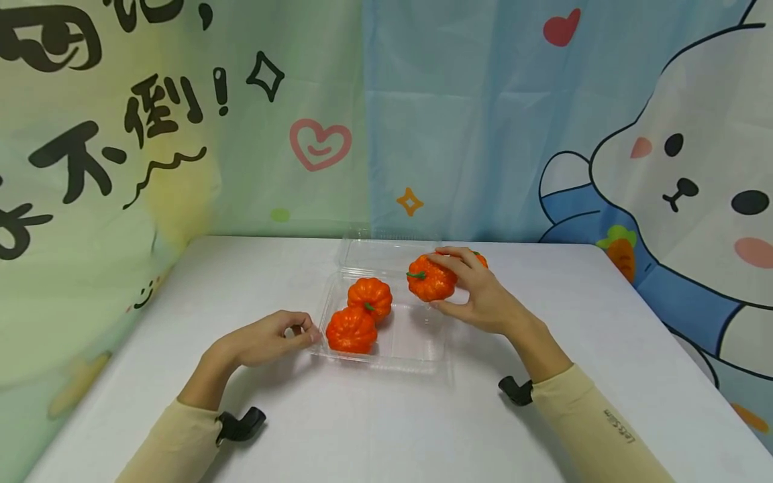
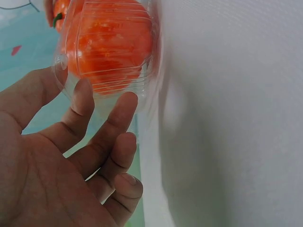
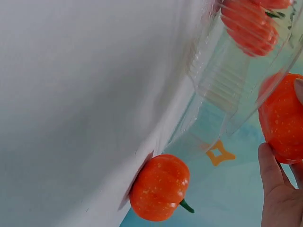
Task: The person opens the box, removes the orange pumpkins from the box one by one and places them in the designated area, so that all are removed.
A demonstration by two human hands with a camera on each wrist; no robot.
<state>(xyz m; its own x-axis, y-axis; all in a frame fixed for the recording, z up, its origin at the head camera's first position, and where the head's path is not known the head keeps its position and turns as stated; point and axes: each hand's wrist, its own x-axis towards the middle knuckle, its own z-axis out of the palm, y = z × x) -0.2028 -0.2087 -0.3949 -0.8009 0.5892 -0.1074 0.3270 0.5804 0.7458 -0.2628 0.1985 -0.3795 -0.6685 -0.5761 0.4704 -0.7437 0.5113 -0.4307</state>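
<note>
A small orange toy pumpkin (image 1: 430, 280) with a green stem is held between the thumb and fingers of my right hand (image 1: 477, 295). It hangs over the right side of a clear plastic clamshell container (image 1: 417, 355), whose lid is folded back. Inside, on the left, sit two more toy pumpkins, a front one (image 1: 351, 330) and one behind it (image 1: 370, 297). My left hand (image 1: 272, 339) pinches the container's front left corner with thumb and index finger; in the left wrist view the other fingers curl loosely beside the wall.
A further toy pumpkin (image 3: 160, 187) rests on the white table (image 1: 374, 429) right of the container, mostly hidden behind my right hand in the head view. The open lid (image 1: 389, 253) reaches back toward the table's far edge. A printed curtain (image 1: 447, 121) hangs behind.
</note>
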